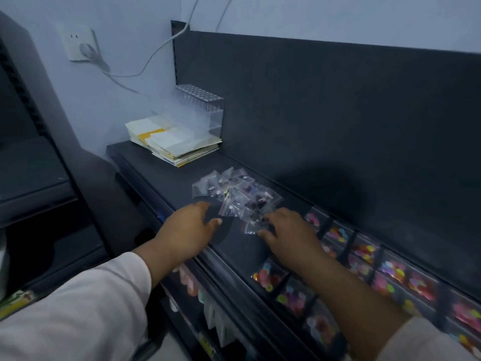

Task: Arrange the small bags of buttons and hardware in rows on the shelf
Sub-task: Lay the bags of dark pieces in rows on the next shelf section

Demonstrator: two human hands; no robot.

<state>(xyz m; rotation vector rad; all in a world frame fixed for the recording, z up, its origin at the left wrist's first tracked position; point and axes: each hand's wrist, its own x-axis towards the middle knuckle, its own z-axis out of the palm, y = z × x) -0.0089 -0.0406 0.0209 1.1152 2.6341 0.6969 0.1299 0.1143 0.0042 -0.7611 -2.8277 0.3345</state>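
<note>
Shelf (161, 178): dark, running from centre left of the frame to the lower right, with a dark panel (338, 113) upright behind it.

Pile (234, 194): small clear bags heaped loosely at the centre of the frame, on the shelf surface just before the panel. The bags overlap at mixed angles. Their contents are small and dark for the most part and cannot be made out further.

Rows (364, 256): clear bags of coloured buttons, laid side by side along the shelf from centre right to the lower right corner. They sit in at least two lines, one nearer the panel and one nearer the front edge.

Left hand (187, 227): lower centre, just left of the pile. Fingers are extended and relaxed and hold nothing. Contact with the shelf cannot be determined.

Right hand (286, 233): right of centre, between the pile and the rows. Fingertips and thumb are at one bag (253, 226) on the near edge of the pile. Blur prevents determining whether the bag is gripped or merely touched.

Both forearms enter from the bottom edge in pale sleeves.

Papers (174, 142): a flat stack at the far left end of the shelf, with a clear rack (200, 108) just behind it.

Socket (78, 43): on the wall, upper left, with a plug inserted. A white cable (156, 50) crosses the wall beside it.
</note>
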